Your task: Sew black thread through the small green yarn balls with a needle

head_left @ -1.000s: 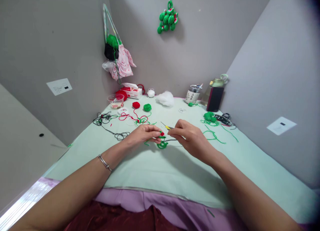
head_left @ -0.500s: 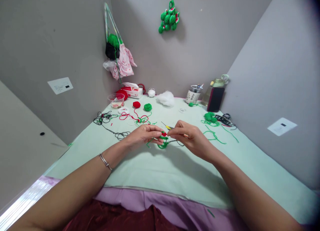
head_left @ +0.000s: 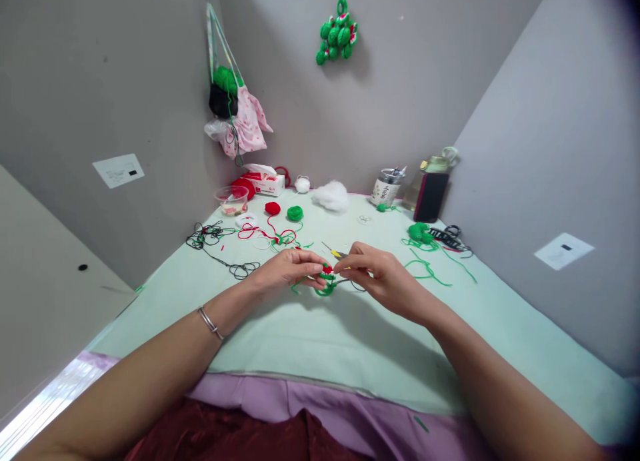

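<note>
Centrally, two bare forearms reach forward over a pale green tabletop (head_left: 295,341), angled inward so the hands nearly meet. The left hand (head_left: 293,269), palm turned inward, grasps one small red-and-green knitted piece (head_left: 327,270) between thumb and fingers, just above a green yarn loop (head_left: 325,290). The right hand (head_left: 377,271), wrist bent and knuckles raised, brings thumb and forefinger together at the piece's right edge; whether they grip anything cannot be told. Just beyond is one yellow-and-dark tool (head_left: 336,252), partly hidden. Farther back sit three small balls: one red (head_left: 273,208), one green (head_left: 295,213), one white (head_left: 302,184), left of one white fluffy clump (head_left: 331,196).
</note>
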Available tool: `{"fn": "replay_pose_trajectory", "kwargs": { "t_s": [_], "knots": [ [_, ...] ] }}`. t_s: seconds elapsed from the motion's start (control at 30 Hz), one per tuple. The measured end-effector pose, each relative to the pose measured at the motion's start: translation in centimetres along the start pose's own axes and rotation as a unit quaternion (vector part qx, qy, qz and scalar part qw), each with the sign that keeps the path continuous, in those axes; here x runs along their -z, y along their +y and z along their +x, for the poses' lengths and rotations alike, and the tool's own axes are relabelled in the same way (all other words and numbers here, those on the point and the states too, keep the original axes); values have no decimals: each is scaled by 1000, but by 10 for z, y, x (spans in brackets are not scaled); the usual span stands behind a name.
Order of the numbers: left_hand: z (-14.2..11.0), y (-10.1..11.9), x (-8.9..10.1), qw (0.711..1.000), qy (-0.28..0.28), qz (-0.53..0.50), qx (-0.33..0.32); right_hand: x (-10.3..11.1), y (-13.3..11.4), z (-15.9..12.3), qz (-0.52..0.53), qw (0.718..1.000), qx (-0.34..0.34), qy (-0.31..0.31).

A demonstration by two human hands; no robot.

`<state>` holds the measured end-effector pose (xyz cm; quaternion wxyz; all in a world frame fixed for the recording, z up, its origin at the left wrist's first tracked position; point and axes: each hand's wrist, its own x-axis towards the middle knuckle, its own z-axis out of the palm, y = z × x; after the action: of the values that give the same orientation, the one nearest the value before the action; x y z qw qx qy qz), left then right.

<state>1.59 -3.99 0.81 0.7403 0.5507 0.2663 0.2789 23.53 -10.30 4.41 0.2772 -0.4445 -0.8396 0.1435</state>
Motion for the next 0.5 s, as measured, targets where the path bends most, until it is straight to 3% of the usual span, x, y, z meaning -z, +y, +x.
{"fn": "replay_pose_trajectory", "kwargs": {
  "t_s": [0.17, 0.33, 0.5],
  "knots": [
    [-2, 2, -2, 999, -22, -25, 4, -3, 2, 3, 78, 996, -35, 9],
    [-3, 2, -7, 999, -9, -44, -7, -11, 5, 6, 83, 990, -75, 84],
    [-2, -1, -11, 998, 19, -61, -28, -24, -8, 3, -10, 992, 12, 124]
  ]
}}
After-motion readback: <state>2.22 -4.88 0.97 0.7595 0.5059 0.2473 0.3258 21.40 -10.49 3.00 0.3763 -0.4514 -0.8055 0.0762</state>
